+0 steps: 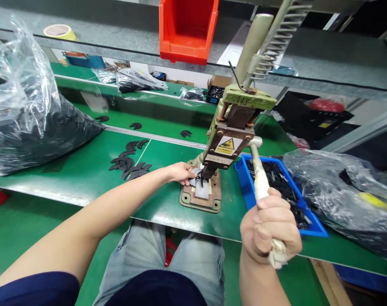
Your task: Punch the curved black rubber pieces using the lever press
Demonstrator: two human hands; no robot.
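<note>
My right hand is wrapped round the tape-covered lever handle of a green hand press. At the press base, my left hand pinches a dark curved plastic piece under the ram. Part of that piece is hidden by my fingers and the ram. A flat metal plate lies on the base just in front of it. Left of the press, several black curved pieces lie in a loose pile on the green table.
A blue tray of small black parts stands right of the press, beside a clear plastic bag. Another large bag sits at the left. An orange bin hangs above, on the shelf edge. Several curved pieces lie farther back.
</note>
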